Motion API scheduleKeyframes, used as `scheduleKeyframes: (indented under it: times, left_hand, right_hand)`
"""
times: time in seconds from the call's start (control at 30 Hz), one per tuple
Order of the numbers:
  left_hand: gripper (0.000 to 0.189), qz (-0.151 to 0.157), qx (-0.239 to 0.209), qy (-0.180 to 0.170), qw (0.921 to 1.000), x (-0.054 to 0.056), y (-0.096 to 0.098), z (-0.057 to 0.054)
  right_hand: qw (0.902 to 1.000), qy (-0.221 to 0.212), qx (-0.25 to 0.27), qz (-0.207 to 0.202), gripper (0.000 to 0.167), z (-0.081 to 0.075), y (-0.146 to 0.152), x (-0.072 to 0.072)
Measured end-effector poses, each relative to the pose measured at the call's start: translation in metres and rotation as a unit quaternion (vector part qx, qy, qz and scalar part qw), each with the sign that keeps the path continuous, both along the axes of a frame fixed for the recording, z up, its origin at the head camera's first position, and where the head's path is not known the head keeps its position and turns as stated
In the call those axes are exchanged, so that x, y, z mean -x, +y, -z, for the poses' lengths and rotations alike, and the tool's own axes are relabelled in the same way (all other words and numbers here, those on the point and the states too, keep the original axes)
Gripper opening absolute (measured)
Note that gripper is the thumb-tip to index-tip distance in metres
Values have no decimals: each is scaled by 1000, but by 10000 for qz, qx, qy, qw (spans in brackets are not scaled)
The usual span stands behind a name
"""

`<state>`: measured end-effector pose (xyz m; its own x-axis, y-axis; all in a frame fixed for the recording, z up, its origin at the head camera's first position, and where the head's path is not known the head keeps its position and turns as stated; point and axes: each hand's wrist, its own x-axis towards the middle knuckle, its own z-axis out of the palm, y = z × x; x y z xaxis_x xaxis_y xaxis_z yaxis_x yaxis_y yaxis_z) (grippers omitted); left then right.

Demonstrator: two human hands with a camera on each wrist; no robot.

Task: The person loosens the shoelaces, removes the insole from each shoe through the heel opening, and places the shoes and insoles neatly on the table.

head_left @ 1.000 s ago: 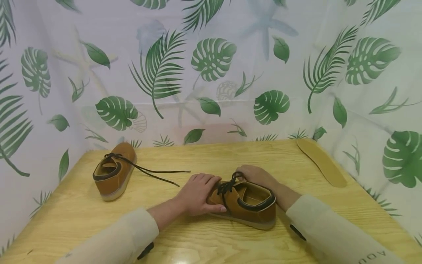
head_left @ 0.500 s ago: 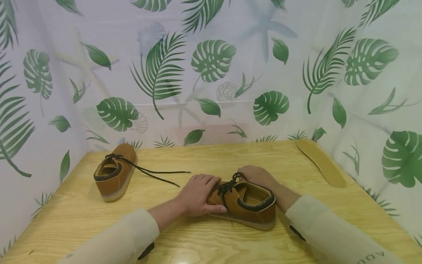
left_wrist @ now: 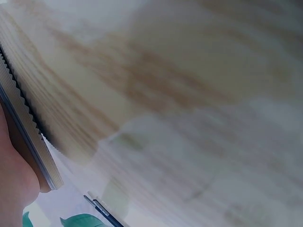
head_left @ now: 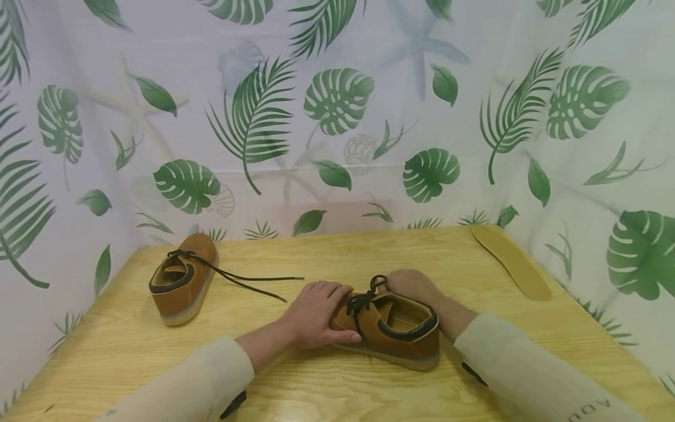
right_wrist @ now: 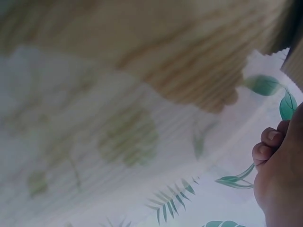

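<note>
A brown leather shoe [head_left: 419, 350] with black laces sits on the table, toe to the left, heel to the right. My left hand [head_left: 316, 313] grips its toe, the thumb on the near side and the other fingers over the top. In the left wrist view, the shoe's ridged sole edge [left_wrist: 35, 137] shows beside this hand. On the far side of the shoe, my right hand [head_left: 413, 287] has curled fingers and pinches the black shoelace [head_left: 378, 278], which arches up from the knot. Part of this hand is hidden behind the shoe.
A matching brown shoe [head_left: 179, 302] stands at the left, its two long black lace ends stretched across the table [head_left: 295, 387] towards my left hand. A tan insole [head_left: 514, 264] lies along the far right edge. Leaf-patterned cloth [head_left: 337, 193] encloses the back and sides.
My right fingers have shifted slightly to the right, and the lace loop beside them shows more clearly. The left hand keeps its grip on the toe. The head view has tilted up slightly.
</note>
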<state>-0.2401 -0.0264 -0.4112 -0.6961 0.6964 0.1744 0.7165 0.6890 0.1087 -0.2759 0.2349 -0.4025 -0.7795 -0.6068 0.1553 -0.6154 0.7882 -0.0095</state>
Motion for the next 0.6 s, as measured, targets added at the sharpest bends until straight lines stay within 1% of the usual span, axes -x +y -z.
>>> scheduleKeyframes:
  times: [0.1,0.17,0.23,0.3,0.4,0.47,0.53,0.57,0.6]
  left_hand:
    - [91,14,-13,-16,10000,-1,0,0]
    - [91,9,-15,-22,10000,-1,0,0]
    - [91,-6,-2,-14,10000,-1,0,0]
    - [91,-17,15,-3,10000,-1,0,0]
    - [91,-21,49,36,10000,0,0,0]
    - [91,-7,48,51,10000,0,0,0]
    - [90,6,49,69,10000,0,-1,0]
    - [90,14,47,73,10000,0,-1,0]
    - [90,22,47,80,10000,0,-1,0]
  right_hand:
    - [9999,74,-98,-49,39,1,0,-1]
    - [9998,118,-172,-49,37,1,1,-1]
    - [9995,177,-250,-52,35,2,1,-1]
    - [9992,299,-233,-160,28,4,2,0]
    - [9985,379,62,-392,9,6,3,1]
    - [9966,346,427,-617,17,7,4,2]
    - [9919,324,787,-947,21,9,4,6]
    - [9887,190,1060,-1047,16,10,4,8]
    - [9848,249,1192,-1239,14,12,4,11]
